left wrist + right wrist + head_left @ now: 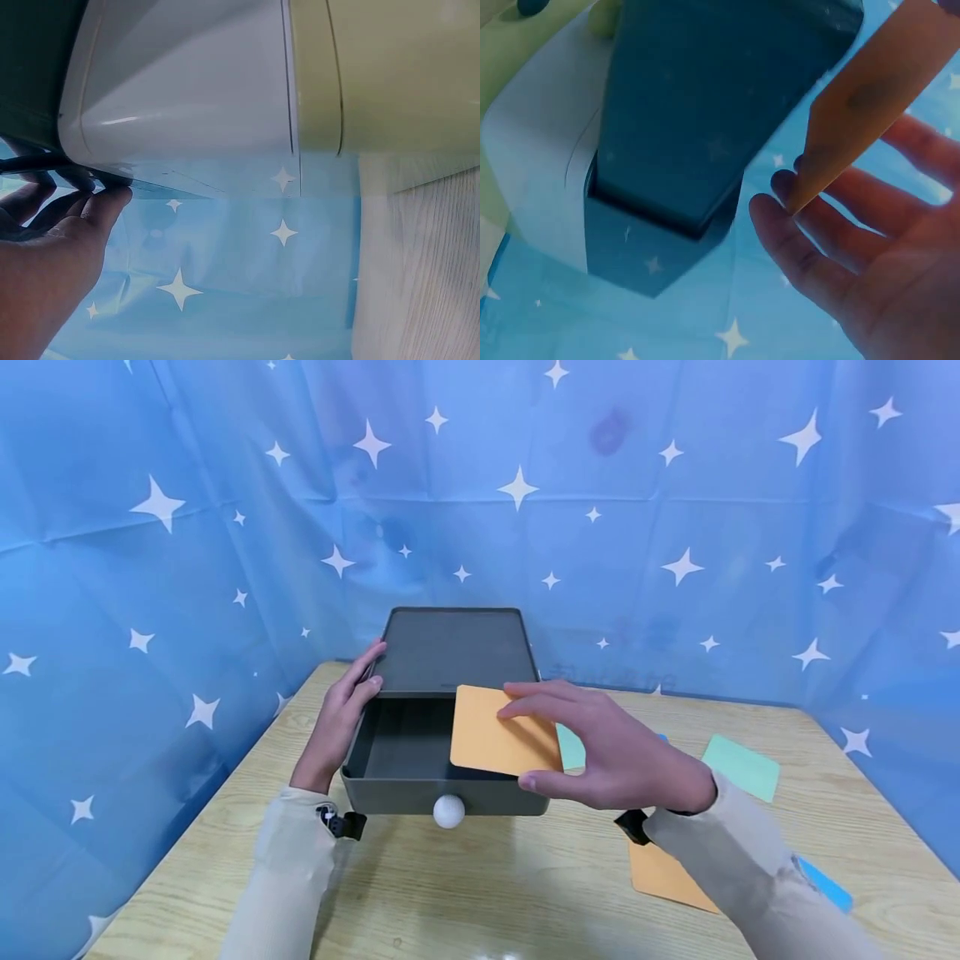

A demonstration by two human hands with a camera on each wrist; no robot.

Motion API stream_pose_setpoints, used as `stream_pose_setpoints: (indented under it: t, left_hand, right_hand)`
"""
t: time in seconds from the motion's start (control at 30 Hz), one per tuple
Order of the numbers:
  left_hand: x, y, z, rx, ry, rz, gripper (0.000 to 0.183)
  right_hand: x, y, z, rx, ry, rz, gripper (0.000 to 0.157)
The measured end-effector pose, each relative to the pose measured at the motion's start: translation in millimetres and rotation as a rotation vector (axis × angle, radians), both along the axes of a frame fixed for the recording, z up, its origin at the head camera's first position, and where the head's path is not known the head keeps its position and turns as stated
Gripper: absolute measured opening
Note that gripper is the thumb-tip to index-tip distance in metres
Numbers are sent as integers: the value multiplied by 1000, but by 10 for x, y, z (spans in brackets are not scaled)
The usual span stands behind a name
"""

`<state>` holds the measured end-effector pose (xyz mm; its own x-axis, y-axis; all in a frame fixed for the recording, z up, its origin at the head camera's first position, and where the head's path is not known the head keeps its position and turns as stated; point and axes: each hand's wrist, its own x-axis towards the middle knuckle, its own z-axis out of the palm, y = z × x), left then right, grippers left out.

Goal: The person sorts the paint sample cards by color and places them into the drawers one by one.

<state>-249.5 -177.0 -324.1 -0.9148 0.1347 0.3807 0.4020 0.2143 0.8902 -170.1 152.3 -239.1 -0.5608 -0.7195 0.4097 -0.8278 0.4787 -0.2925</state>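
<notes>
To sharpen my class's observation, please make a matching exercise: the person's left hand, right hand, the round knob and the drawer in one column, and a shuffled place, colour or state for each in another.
Column one:
1. left hand
2. right hand
3. round knob
4. drawer

Column two:
A. white
B. pulled open
C. at the box's left side
D. holding an orange card

Pairs: 1-C; 2-D; 3-A; 4-B

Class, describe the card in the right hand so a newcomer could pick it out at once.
On the wooden table, find the dark grey box with its drawer open. In the head view, the orange card overlaps the drawer's right part, with the right hand pinching it. A second orange card lies on the table, so choose the one held up.
</notes>
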Motion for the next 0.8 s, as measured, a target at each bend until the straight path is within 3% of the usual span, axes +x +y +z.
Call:
stream_pose_setpoints:
  t: [0.33, 0.8]
  left_hand:
    - [2, 11, -9, 12, -6, 8, 53]
    - [-4, 15, -4, 6, 7, 5, 52]
  right_hand:
    - [-76, -185, 13, 53, -67, 121, 42]
    - [-232, -313, 0, 157, -54, 47, 41]
